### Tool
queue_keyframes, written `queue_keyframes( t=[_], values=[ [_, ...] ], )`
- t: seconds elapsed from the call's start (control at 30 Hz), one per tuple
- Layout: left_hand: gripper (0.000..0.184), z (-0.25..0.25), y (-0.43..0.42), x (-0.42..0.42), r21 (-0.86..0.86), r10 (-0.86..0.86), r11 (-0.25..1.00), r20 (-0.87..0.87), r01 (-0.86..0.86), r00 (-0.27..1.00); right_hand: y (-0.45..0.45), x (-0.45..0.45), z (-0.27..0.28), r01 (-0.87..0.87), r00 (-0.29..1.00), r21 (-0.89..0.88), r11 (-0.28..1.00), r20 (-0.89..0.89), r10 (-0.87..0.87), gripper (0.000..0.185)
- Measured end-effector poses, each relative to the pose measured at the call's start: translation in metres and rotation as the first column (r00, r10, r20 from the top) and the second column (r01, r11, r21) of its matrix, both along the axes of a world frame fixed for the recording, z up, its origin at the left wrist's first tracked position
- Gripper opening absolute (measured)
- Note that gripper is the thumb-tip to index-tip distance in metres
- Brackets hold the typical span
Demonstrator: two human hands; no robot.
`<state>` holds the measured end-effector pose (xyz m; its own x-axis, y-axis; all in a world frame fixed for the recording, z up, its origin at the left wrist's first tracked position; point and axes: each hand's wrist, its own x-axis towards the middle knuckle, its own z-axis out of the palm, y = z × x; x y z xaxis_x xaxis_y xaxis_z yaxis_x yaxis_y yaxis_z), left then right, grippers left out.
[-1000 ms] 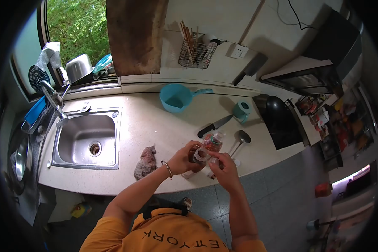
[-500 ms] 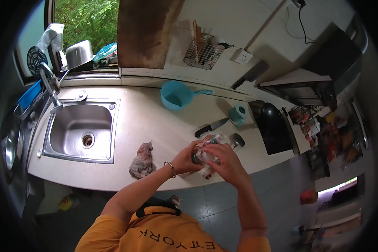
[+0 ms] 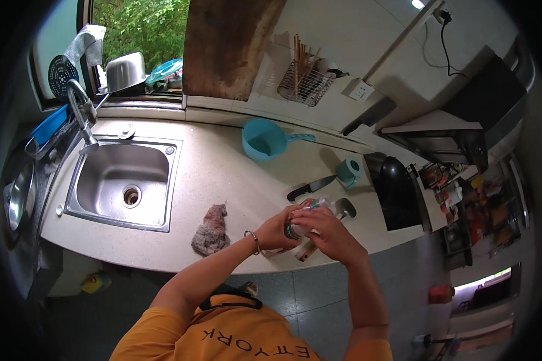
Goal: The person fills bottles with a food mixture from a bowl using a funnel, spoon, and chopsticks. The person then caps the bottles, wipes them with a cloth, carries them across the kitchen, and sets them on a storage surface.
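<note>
Both my hands are over the counter's front edge, around a small clear plastic container [image 3: 295,231] with green and reddish marks. My left hand [image 3: 273,231] wraps round its side. Against its top, the fingers of my right hand [image 3: 331,234] are pinched together; what exactly they grip there is hidden. Just beyond my fingers more clear plastic [image 3: 321,203] shows, and I cannot tell if it is the same piece. Behind it lies a black-handled knife [image 3: 310,188]. A metal ladle or spoon [image 3: 345,208] rests beside my right hand. A grey-brown rag [image 3: 211,231] lies left of my hands.
A steel sink [image 3: 167,180] with a tap [image 3: 84,123] is set in the counter at left. Toward the wall stand a teal dipper [image 3: 265,139] and a teal mug [image 3: 348,172]. A black wok [image 3: 395,176] is on the stove at right. A cleaver [image 3: 368,116] hangs on the wall.
The view has shifted slightly, so the counter and hands appear a little further right. My right fingers have closed further over the container's top; my left hand keeps its hold.
</note>
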<state>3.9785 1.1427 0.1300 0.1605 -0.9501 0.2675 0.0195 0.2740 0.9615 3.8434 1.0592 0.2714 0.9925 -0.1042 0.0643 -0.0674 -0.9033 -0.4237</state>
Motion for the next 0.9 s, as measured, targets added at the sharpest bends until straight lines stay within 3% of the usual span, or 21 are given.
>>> queue_keyframes(
  t=[0.17, 0.23, 0.3, 0.33, 0.37, 0.43, 0.47, 0.53, 0.57, 0.63, 0.73, 0.77, 0.83, 0.9],
  values=[
    [0.084, 0.002, 0.000, 0.002, 0.078, -0.090, 0.993, -0.053, 0.094, 0.995, 0.006, 0.001, -0.001, 0.115, 0.992, 0.021, 0.993, 0.050, -0.116, 0.035],
    [0.084, 0.007, 0.003, 0.002, 0.092, -0.085, 0.992, -0.028, 0.087, 0.996, 0.015, 0.006, 0.004, 0.346, 0.927, -0.032, 0.938, -0.142, -0.347, 0.041],
    [0.083, 0.004, 0.001, 0.001, 0.103, -0.075, 0.992, -0.003, 0.075, 0.997, 0.028, 0.009, 0.016, 0.401, 0.901, -0.077, 0.913, -0.148, -0.408, 0.042],
    [0.083, -0.003, -0.002, 0.000, 0.001, -0.044, 0.999, 0.005, 0.044, 0.999, 0.031, 0.011, 0.019, 0.449, 0.873, -0.123, 0.885, -0.152, -0.464, 0.043],
    [0.083, -0.009, -0.004, -0.001, -0.101, -0.009, 0.995, 0.008, 0.009, 1.000, 0.027, 0.010, 0.016, 0.444, 0.875, -0.121, 0.888, -0.153, -0.458, 0.043],
    [0.083, -0.014, -0.005, -0.001, -0.059, -0.048, 0.997, -0.053, 0.045, 0.997, 0.013, 0.004, 0.005, 0.149, 0.964, -0.176, 0.973, 0.246, -0.103, 0.045],
    [0.084, -0.009, -0.004, -0.001, -0.022, -0.092, 0.996, -0.112, 0.090, 0.989, 0.004, 0.002, -0.005, 0.151, 0.964, -0.172, 0.973, 0.246, -0.106, 0.045],
    [0.084, 0.004, 0.001, 0.001, 0.026, -0.107, 0.994, -0.111, 0.111, 0.988, -0.006, 0.002, -0.015, 0.000, 0.970, -0.193, 0.981, 0.238, 0.047, 0.050],
    [0.085, 0.008, 0.002, 0.002, 0.071, -0.116, 0.990, -0.111, 0.124, 0.987, -0.002, 0.002, -0.012, 0.003, 0.970, -0.192, 0.981, 0.240, 0.044, 0.050],
    [0.085, 0.007, 0.002, 0.002, 0.081, -0.117, 0.989, -0.098, 0.125, 0.988, 0.014, 0.004, 0.000, 0.336, 0.930, -0.194, 0.922, -0.086, -0.357, 0.049],
    [0.084, 0.000, 0.000, 0.001, 0.066, -0.105, 0.992, -0.087, 0.111, 0.991, 0.025, 0.008, 0.013, 0.409, 0.890, -0.181, 0.894, -0.137, -0.435, 0.044],
    [0.084, -0.003, -0.001, 0.001, 0.044, -0.092, 0.994, -0.094, 0.097, 0.991, 0.023, 0.006, 0.012, 0.405, 0.892, -0.181, 0.896, -0.138, -0.431, 0.044],
    [0.083, -0.006, -0.003, -0.002, 0.017, -0.082, 0.996, -0.119, 0.085, 0.989, 0.017, -0.001, 0.009, 0.253, 0.966, -0.121, 0.960, -0.022, -0.257, 0.042],
    [0.082, -0.005, -0.003, -0.002, -0.009, -0.081, 0.997, -0.140, 0.080, 0.987, 0.010, 0.000, -0.001, 0.235, 0.971, -0.099, 0.967, -0.023, -0.238, 0.043]
  ],
)
